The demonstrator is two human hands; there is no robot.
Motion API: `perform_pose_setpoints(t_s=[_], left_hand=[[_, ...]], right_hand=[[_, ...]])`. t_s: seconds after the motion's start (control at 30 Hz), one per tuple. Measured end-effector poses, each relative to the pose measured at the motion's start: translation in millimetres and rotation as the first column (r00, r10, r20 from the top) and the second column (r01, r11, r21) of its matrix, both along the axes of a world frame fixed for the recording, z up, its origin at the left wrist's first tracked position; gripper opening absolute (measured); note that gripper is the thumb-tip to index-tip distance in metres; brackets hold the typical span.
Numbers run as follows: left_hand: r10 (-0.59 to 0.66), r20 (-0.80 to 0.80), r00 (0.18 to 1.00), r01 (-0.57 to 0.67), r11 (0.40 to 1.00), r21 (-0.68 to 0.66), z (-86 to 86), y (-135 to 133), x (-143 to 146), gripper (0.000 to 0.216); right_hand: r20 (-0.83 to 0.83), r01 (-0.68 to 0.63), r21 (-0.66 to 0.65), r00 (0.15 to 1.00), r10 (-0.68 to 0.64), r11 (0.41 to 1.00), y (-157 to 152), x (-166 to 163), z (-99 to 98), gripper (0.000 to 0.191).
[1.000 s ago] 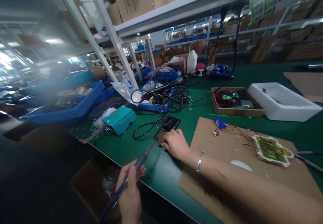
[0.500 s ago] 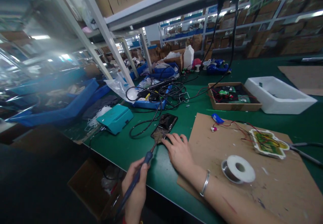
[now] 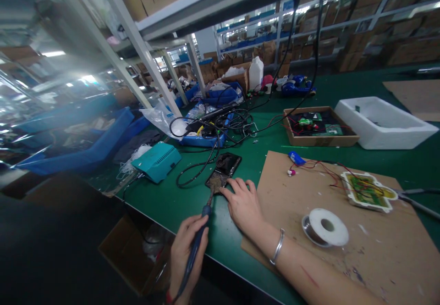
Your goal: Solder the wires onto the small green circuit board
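My left hand [image 3: 188, 252] is closed around the blue handle of a soldering iron [image 3: 196, 245], which slants up and away. Its tip meets the brownish, crusty pad in a small black soldering iron stand [image 3: 233, 162]. My right hand [image 3: 243, 204] rests on the green bench just right of the stand, fingers spread, with fingertips at its near right edge. A white spool of solder wire [image 3: 328, 228] lies on the cardboard sheet [image 3: 285, 195] beside my right forearm. Further right lies a white-framed green circuit board [image 3: 369, 191] with red and black wires.
A teal soldering station box [image 3: 156, 162] stands at left. Tangled black cables [image 3: 237, 124] cross a blue tray behind. A cardboard tray of boards [image 3: 321, 137] and a white foam box [image 3: 387, 128] are at back right. Pliers [image 3: 421, 199] lie at the right edge.
My left hand and the soldering iron have moved slightly right, and the iron stands steeper against the pad. My right hand stays by the stand. The view has shifted slightly.
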State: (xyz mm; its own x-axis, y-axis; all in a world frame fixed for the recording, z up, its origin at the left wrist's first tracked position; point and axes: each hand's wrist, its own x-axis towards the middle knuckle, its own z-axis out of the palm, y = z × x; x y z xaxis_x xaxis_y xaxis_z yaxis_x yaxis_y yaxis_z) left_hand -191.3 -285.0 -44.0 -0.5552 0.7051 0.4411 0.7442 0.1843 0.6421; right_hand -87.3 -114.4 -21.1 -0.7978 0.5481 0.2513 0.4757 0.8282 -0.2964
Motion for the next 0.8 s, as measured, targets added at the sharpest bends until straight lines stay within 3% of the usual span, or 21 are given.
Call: perform_pose_setpoints(t_s=[0.17, 0.3, 0.6, 0.7, 0.8], left_hand=[[-0.121, -0.154, 0.981, 0.113, 0.992, -0.061, 0.9, -14.1, -2.9, 0.030], [-0.141, -0.231, 0.963, 0.131, 0.990, -0.056, 3.8, -17.0, -6.3, 0.033], [-0.223, -0.231, 0.947, 0.200, 0.972, -0.122, 11.0, -8.2, -10.0, 0.034], [-0.168, -0.156, 0.973, 0.156, 0.984, -0.087, 15.3, -15.3, -8.3, 0.029], [0.019, -0.022, 1.000, -0.018, 1.000, 0.022, 13.5, -13.7, -5.5, 0.022]], right_hand=[[-0.001, 0.002, 0.003, 1.000, -0.002, 1.000, -0.2, -0.2, 0.3, 0.034], [-0.002, 0.006, 0.000, 1.000, -0.006, 1.000, -0.4, -0.5, -0.7, 0.035], [-0.003, 0.012, -0.005, 1.000, -0.012, 1.000, -0.7, 0.2, -1.3, 0.036], [-0.002, 0.014, -0.011, 1.000, -0.014, 1.000, -0.1, -0.3, -2.7, 0.036], [0.001, 0.014, -0.017, 1.000, -0.014, 1.000, 0.4, -0.8, -3.4, 0.036]])
